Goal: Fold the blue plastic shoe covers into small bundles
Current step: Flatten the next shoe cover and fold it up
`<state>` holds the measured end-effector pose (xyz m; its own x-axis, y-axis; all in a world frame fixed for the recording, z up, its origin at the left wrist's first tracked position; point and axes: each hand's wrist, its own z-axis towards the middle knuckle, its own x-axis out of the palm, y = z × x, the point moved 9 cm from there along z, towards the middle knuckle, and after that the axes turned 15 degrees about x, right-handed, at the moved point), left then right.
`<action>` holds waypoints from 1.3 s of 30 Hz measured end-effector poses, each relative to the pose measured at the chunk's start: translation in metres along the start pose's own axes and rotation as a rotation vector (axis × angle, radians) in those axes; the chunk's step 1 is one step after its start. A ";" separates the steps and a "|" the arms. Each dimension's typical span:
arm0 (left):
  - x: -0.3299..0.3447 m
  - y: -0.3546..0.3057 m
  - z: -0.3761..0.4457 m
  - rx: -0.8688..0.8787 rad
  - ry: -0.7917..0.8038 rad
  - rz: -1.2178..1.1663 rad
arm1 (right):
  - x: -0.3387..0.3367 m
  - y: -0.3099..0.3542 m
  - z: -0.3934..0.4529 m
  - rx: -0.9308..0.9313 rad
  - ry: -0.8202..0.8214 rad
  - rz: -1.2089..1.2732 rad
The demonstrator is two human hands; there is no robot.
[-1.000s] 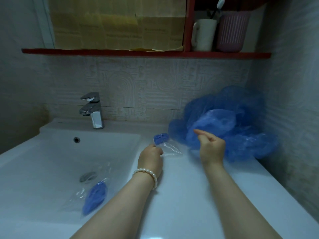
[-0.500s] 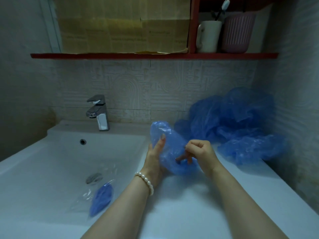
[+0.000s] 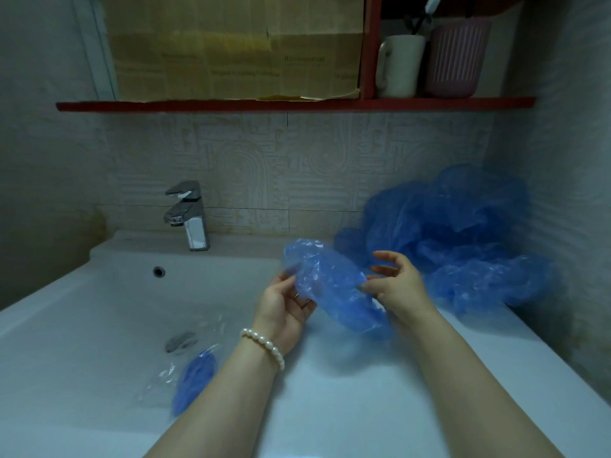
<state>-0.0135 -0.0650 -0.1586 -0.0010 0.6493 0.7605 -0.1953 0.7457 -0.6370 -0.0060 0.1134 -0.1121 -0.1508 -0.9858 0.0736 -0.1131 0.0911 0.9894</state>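
A loose blue plastic shoe cover [image 3: 327,282] hangs above the white counter [image 3: 380,391] between my hands. My left hand [image 3: 284,305], with a pearl bracelet at the wrist, grips the cover's left end from below, thumb on top. My right hand [image 3: 396,282] is at the cover's right end with its fingers spread and relaxed; one fingertip touches the plastic. A big pile of crumpled blue shoe covers [image 3: 463,252] lies in the back right corner. A folded blue bundle [image 3: 195,378] in clear wrap lies in the sink basin [image 3: 82,325].
A chrome faucet [image 3: 188,216] stands behind the basin. A red shelf [image 3: 297,104] above carries a white mug [image 3: 400,64] and a pink cup [image 3: 456,57]. A tiled wall closes the right side just past the pile.
One cover has come off the pile to the middle, between both hands. My right hand, curled on it half a second ago, has spread its fingers. My left hand shifted under the cover's left end.
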 end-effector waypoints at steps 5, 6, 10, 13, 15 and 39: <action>-0.015 -0.012 0.000 0.144 -0.197 0.143 | -0.017 0.003 0.001 0.031 0.012 0.428; -0.025 -0.022 -0.002 0.232 -0.290 0.306 | -0.025 0.008 -0.001 -0.040 -0.062 0.427; 0.011 -0.073 -0.031 0.875 -0.187 0.988 | -0.036 0.034 -0.026 -0.350 -0.320 0.225; 0.066 -0.045 -0.053 0.966 0.257 1.057 | -0.011 0.034 -0.029 -0.368 -0.178 0.162; 0.076 -0.023 -0.051 0.824 0.391 1.029 | 0.014 0.025 -0.024 -0.226 0.098 0.236; 0.039 -0.033 -0.030 0.662 0.075 0.907 | 0.014 0.041 -0.040 -0.502 -0.221 -0.480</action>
<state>0.0228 -0.0599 -0.1116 -0.3527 0.9354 0.0264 -0.6345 -0.2183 -0.7414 0.0268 0.0972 -0.0653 -0.3984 -0.8448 -0.3572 0.2401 -0.4719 0.8483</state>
